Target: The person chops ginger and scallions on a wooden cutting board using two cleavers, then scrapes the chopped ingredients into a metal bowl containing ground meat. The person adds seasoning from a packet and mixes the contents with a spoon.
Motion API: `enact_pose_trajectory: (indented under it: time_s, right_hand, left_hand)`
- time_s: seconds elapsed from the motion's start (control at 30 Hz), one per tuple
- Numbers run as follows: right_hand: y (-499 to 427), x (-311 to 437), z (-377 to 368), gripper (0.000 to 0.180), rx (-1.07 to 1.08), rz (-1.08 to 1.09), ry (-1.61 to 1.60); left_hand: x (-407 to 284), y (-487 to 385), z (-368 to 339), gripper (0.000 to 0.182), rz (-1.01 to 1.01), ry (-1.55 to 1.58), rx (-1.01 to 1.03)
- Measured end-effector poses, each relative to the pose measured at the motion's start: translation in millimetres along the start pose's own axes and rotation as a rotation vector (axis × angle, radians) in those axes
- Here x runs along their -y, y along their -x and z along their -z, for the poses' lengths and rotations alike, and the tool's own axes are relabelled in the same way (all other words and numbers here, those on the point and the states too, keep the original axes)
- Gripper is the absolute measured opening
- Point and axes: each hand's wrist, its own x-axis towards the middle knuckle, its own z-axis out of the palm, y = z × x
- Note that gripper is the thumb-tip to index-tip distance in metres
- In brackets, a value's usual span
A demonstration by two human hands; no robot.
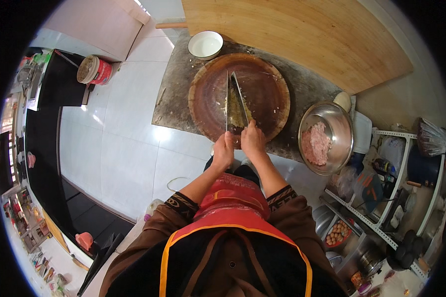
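Note:
My left hand (223, 150) grips the handle of one cleaver (228, 100), seen nearly edge-on over a round wooden chopping block (204, 81). The handle of a second cleaver (241, 94) is in my right hand (253, 138). Both blades point away from me, their far ends close together and their handles farther apart. Finely chopped yellowish-green food (236, 113) lies between and beside the blades, with small pale bits scattered on the block. Right of the block, a steel bowl (342, 126) holds pink minced meat (316, 144).
A white enamel bowl (205, 43) stands behind the block on the worn tabletop (174, 92). A large wooden board (301, 33) leans along the back. At right is a metal rack (388, 200) with kitchenware and a basket of eggs (337, 233). A bucket (101, 71) stands at far left.

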Motion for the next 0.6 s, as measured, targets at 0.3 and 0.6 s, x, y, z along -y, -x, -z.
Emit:
enact_pose_trajectory:
  time_s: [0.3,0.6]
  right_hand:
    - [-12,-26,17,0.026,0.017,0.055,0.116]
    - [-9,-23,20,0.023,0.004,0.034,0.074]
  left_hand:
    - [7,5,-28,0.046,0.069,0.031,-0.009]
    - [5,-3,-30,0.046,0.02,-0.03,-0.052]
